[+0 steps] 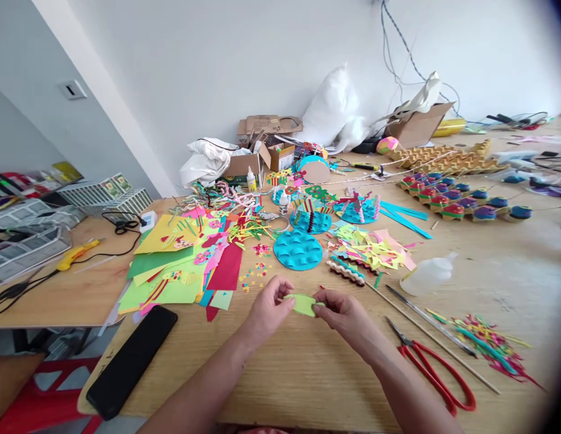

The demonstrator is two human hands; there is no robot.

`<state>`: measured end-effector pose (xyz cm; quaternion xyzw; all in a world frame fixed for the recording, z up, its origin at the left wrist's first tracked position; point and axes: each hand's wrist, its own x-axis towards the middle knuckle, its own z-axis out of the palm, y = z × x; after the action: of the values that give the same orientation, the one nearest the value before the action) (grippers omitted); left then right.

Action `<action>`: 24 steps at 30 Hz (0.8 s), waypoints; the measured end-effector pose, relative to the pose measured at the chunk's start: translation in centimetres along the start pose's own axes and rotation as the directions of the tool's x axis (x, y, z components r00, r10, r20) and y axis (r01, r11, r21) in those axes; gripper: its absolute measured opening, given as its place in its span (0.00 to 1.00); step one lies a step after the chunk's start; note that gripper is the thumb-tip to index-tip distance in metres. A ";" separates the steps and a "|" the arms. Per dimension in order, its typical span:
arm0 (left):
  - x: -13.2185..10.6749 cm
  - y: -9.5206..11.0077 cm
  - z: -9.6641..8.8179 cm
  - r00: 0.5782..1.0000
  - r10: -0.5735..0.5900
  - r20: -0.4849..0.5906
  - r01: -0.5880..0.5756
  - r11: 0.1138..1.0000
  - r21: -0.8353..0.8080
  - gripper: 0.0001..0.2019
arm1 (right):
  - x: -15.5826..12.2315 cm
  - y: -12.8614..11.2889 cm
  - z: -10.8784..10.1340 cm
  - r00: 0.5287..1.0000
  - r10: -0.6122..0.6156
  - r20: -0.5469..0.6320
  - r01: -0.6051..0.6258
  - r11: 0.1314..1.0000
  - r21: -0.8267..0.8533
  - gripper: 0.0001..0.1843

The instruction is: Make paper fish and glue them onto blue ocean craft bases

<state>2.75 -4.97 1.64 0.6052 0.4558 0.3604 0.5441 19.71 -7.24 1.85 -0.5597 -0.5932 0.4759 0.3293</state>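
Note:
Between my two hands is a small light-green piece of paper point(303, 304), held just above the near part of the table. My left hand point(272, 301) pinches its left end between thumb and fingers. At the right end, my right hand point(337, 307) grips it the same way. Beyond them lies a round blue disc point(297, 249) with a scalloped, bumpy surface. Scattered paper dots point(254, 278) lie to the left of it. Red-handled scissors point(432, 364) rest to the right of my right arm, blades pointing away from me.
Coloured paper sheets point(167, 277) and a black phone point(132, 361) lie on the left. A wooden stick point(434, 339), a pen point(429, 319), shredded paper strips point(493, 346) and a translucent bottle point(427, 274) are on the right. Painted egg-carton pieces point(465, 199) stand farther back.

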 end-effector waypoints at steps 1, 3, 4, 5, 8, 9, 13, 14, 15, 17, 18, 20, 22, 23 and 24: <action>0.0 -0.3 0.0 1.000 0.004 0.010 -0.005 0.996 0.094 0.07 | -0.1 0.2 0.1 1.000 -0.004 0.013 0.004 0.999 -0.032 0.09; -0.2 -0.8 0.0 0.999 -0.008 0.035 0.000 0.975 0.222 0.09 | -0.2 0.6 0.2 1.000 -0.010 0.023 0.012 0.996 -0.090 0.09; -0.3 -1.0 0.0 0.999 -0.019 0.043 0.008 0.967 0.253 0.09 | -0.3 0.9 0.2 1.000 -0.013 0.020 0.015 0.993 -0.120 0.10; -0.5 -1.2 0.0 0.999 -0.029 0.044 0.016 0.962 0.272 0.10 | -0.3 1.2 0.2 1.000 -0.018 0.013 0.020 0.988 -0.150 0.11; -1.1 -1.6 -0.2 0.999 -0.039 0.025 0.030 0.950 0.312 0.12 | -0.5 1.8 -0.2 0.998 -0.045 -0.037 0.034 0.968 -0.249 0.12; -1.3 -1.7 -0.4 0.999 -0.039 0.016 0.031 0.943 0.331 0.13 | -0.6 2.0 -0.3 0.996 -0.056 -0.064 0.036 0.958 -0.284 0.12; -1.9 -2.3 -0.9 1.000 -0.019 -0.019 0.025 0.913 0.406 0.14 | -2.0 2.8 -0.6 0.971 -0.129 -0.199 0.038 0.912 -0.407 0.13; -2.0 -2.4 -0.9 1.000 -0.011 -0.023 0.019 0.906 0.424 0.15 | -2.5 3.0 -0.6 0.961 -0.154 -0.231 0.042 0.903 -0.428 0.12; -2.0 -2.6 -1.0 1.000 0.000 -0.026 0.011 0.898 0.440 0.15 | -3.0 3.3 -0.7 0.949 -0.179 -0.260 0.047 0.894 -0.445 0.12; -2.0 -2.9 -1.0 0.999 0.026 -0.027 -0.011 0.880 0.475 0.16 | -3.9 4.1 -0.8 0.927 -0.220 -0.304 0.052 0.878 -0.475 0.11; -1.9 -3.1 -1.0 0.999 0.042 -0.023 -0.025 0.871 0.491 0.17 | -4.3 4.5 -0.9 0.918 -0.229 -0.324 0.044 0.871 -0.490 0.11; -1.8 -3.5 -1.0 0.997 0.078 -0.012 -0.060 0.850 0.523 0.18 | -5.1 5.3 -1.4 0.901 -0.234 -0.364 0.015 0.859 -0.513 0.12; -1.7 -3.8 -1.1 0.993 0.114 0.006 -0.099 0.831 0.547 0.19 | -5.8 6.1 -1.9 0.881 -0.248 -0.403 -0.008 0.844 -0.536 0.13; -1.7 -4.0 -1.1 0.991 0.132 0.015 -0.118 0.823 0.556 0.20 | -6.2 6.4 -2.1 0.869 -0.262 -0.420 -0.013 0.836 -0.549 0.13; -1.7 -4.1 -1.1 0.989 0.149 0.023 -0.136 0.816 0.562 0.20 | -6.5 6.7 -2.4 0.858 -0.275 -0.433 -0.017 0.829 -0.559 0.13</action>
<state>0.47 -6.27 -2.14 0.7669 0.5010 0.2564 0.3084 25.23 -13.65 -2.67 -0.6897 -0.6362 0.1030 0.3302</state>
